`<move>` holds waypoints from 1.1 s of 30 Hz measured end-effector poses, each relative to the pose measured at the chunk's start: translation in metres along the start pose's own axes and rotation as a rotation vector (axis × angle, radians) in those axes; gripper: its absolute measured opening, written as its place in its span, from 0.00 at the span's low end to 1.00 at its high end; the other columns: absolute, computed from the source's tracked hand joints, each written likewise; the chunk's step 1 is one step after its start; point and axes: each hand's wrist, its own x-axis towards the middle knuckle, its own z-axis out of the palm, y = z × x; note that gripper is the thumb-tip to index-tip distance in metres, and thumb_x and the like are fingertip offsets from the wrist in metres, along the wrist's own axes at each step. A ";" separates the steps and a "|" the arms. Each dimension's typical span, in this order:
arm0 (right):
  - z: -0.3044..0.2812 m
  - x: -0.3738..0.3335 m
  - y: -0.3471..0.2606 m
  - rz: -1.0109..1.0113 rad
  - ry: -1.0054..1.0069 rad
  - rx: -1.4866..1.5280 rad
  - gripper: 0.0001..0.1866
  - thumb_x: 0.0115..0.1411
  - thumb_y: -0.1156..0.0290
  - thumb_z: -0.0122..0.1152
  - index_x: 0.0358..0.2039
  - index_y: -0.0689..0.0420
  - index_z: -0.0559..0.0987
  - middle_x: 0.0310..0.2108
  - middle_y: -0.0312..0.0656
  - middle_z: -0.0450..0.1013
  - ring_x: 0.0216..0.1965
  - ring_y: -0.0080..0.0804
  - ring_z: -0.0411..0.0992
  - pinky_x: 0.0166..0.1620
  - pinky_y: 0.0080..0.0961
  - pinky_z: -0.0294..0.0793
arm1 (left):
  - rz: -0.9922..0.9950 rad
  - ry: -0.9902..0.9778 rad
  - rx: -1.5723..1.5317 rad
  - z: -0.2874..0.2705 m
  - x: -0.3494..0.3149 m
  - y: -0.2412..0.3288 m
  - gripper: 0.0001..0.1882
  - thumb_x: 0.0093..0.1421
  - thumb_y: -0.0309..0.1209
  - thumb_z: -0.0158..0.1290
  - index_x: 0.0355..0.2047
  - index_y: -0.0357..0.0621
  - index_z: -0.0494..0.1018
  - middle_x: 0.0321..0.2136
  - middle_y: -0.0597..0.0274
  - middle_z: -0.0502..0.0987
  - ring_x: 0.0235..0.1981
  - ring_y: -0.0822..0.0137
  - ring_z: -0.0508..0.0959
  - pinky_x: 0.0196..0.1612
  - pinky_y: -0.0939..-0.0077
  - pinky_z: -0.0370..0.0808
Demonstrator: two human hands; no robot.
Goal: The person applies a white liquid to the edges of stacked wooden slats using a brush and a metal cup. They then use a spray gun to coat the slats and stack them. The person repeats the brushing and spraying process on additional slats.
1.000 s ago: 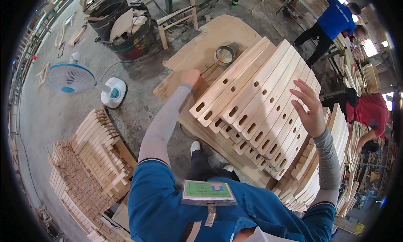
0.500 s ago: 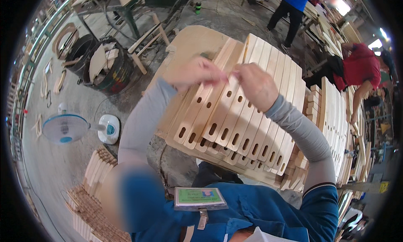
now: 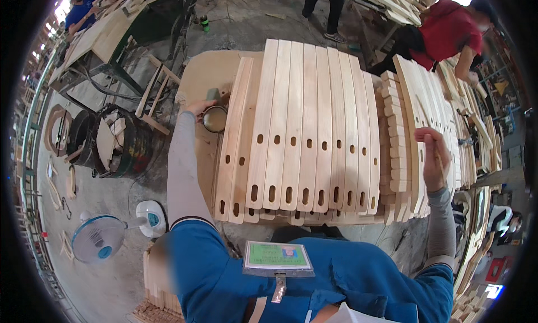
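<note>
My left hand (image 3: 200,107) is at the far left of the board, its fingers closed at the rim of a round, shallow tin (image 3: 214,119). Just beyond the fingertips stands a small grey-green block (image 3: 213,94). Out to the right, my right hand (image 3: 435,159) is raised over a stack of slats, fingers together, with a thin pencil-like stick (image 3: 441,161) along it. Between the hands lies a row of pale wooden slats (image 3: 305,110), side by side, each with slotted holes towards the near end. Two more slats (image 3: 234,149) lie slightly lower, at the row's left.
Stacked wooden blocks (image 3: 397,138) and further slats (image 3: 419,87) flank the row on the right. A person in red (image 3: 448,31) bends over wood beyond. On the left floor are a scrap-filled bin (image 3: 120,141) and a fan (image 3: 101,236).
My hands, together above the slats before, have moved apart: the left to the round tin, the right out to the right. The view has shifted, and the slats now look straighter.
</note>
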 end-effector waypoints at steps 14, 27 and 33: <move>-0.062 -0.007 0.052 -0.034 0.143 0.259 0.14 0.63 0.72 0.39 0.43 0.67 0.68 0.33 0.45 0.72 0.35 0.28 0.70 0.41 0.23 0.71 | 0.573 0.335 -0.728 -0.024 -0.188 -0.002 0.10 0.61 0.34 0.41 0.40 0.44 0.67 0.38 0.63 0.72 0.41 0.68 0.72 0.43 0.68 0.71; -0.218 0.012 0.183 -0.386 0.028 0.649 0.13 0.60 0.74 0.46 0.40 0.69 0.71 0.34 0.44 0.71 0.32 0.26 0.69 0.36 0.20 0.71 | 0.787 0.437 -0.665 0.325 -0.380 -0.012 0.22 0.62 0.41 0.36 0.53 0.46 0.57 0.53 0.55 0.61 0.55 0.56 0.61 0.54 0.57 0.63; -0.290 -0.012 0.251 -0.250 -0.037 0.840 0.05 0.54 0.78 0.55 0.31 0.65 0.73 0.30 0.48 0.73 0.31 0.32 0.74 0.37 0.23 0.76 | 0.769 0.169 -0.772 0.470 -0.412 -0.088 0.20 0.62 0.38 0.35 0.52 0.46 0.58 0.52 0.56 0.62 0.50 0.53 0.66 0.44 0.53 0.72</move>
